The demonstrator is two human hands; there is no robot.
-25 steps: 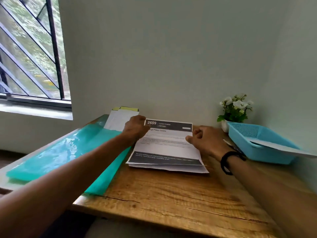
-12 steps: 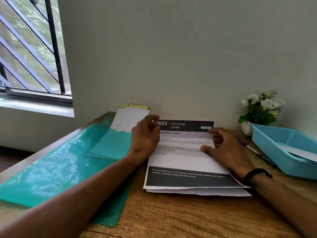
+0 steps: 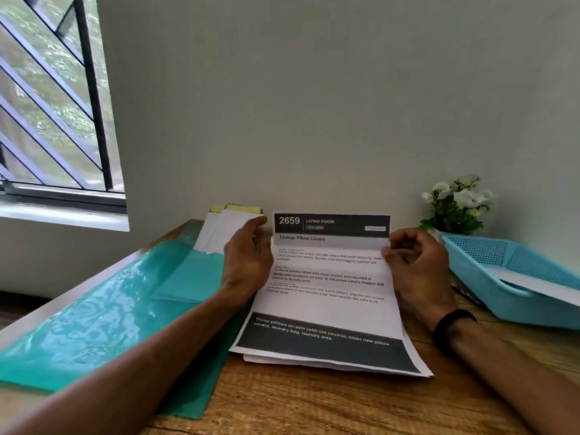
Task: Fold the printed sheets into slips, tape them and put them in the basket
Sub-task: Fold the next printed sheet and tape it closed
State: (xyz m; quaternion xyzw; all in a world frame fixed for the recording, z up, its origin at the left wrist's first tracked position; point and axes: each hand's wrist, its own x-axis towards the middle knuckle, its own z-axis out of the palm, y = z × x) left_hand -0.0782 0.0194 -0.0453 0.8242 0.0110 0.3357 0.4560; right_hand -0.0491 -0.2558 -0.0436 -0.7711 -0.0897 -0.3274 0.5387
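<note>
- The wooden tabletop (image 3: pixel 314 403) is running against the pale wall, under a barred window (image 3: pixel 53 98) at the left.
- A teal plastic folder (image 3: pixel 103 312) is lying across the tabletop's left side, with white envelopes (image 3: pixel 219 230) sticking out at its far end.
- The blue basket (image 3: pixel 489 271) is sitting at the right edge, already holding a white sheet (image 3: pixel 539 284); a small flower pot (image 3: pixel 458 202) is standing just behind it.
- The stack of printed sheets (image 3: pixel 326 312) is lying in the middle, between folder and basket; the top sheet's far end, headed "2659 LIVING ROOM", is standing up off the stack.
- Both forearms are reaching in from the near corners, converging on the sheet.
- The left hand (image 3: pixel 248 262) is gripping the sheet's left edge, thumb stretched up toward the header, fingers tucked behind the paper.
- The right hand (image 3: pixel 417 262), a black band (image 3: pixel 452 324) on its wrist, is pinching the right edge with curled fingers just under the header band.
</note>
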